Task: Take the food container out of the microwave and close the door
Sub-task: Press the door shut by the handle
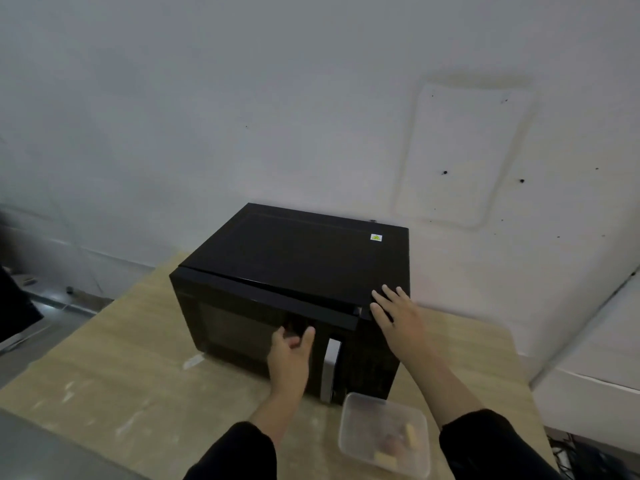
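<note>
Food container (384, 434) sits on table (138, 375), between both forearms; hands on microwave (294, 271).

I have a single view, a wide-angle camera worn on the head, looking forward and steeply down. It sits close above the worktop (114, 368), with the microwave (294, 271) near centre and the wall (242, 98) filling everything toward 12 o'clock. Both sleeves enter from 6 o'clock. Straight edges bow near the frame's borders.

Pale marked wall (311, 98), scuffed wooden table (121, 375), dim light
</note>
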